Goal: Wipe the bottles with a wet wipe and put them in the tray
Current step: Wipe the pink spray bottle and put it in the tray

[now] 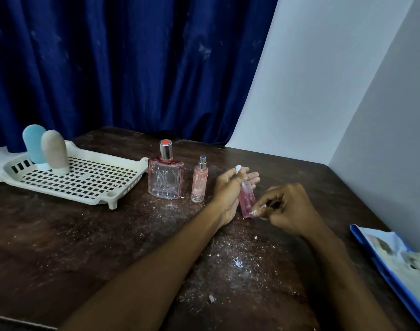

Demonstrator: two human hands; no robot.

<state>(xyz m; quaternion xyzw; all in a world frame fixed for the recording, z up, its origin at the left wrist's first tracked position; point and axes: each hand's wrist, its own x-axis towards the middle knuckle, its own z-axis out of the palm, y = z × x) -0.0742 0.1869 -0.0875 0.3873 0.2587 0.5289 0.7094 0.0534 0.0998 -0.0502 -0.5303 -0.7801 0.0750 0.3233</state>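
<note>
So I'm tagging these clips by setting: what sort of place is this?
Probably a room in a home: a dark blue curtain hangs behind a dark wooden table, and a square perfume bottle stands beside a white plastic tray.

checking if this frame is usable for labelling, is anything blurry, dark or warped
Head view: dim, so the dark table loses detail; the wide-angle lens bows the edges of the wall; the small pink bottle in the left hand looks soft, and the wipe pinched by the right hand is barely readable.
</note>
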